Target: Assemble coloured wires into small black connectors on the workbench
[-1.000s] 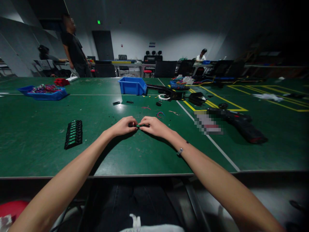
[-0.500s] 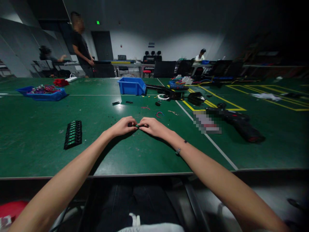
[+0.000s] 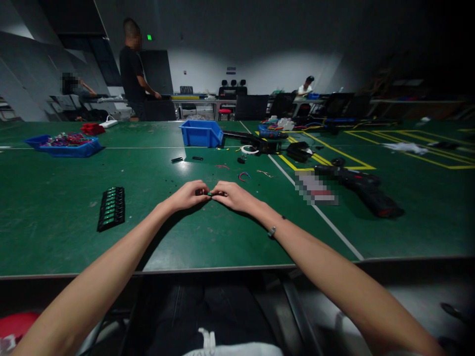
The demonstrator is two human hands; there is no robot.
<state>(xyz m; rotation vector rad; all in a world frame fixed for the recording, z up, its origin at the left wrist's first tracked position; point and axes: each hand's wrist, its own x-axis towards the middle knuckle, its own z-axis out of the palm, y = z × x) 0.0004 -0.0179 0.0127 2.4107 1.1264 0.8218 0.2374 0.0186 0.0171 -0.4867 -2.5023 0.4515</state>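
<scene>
Dim hall — dark vignetted corners, table glare

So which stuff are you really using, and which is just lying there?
In use: small green part, pinched between left hand and right hand; probably the black tray of green parts.
Lying about: blue bin, blue tray of coloured bits, loose wires, black tool.

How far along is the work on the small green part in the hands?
Done, it seems: a black tray holds rows of green parts. In hand: left hand and right hand pinch one small green part between fingertips. Left: loose wires lie beyond the hands, untouched.
</scene>
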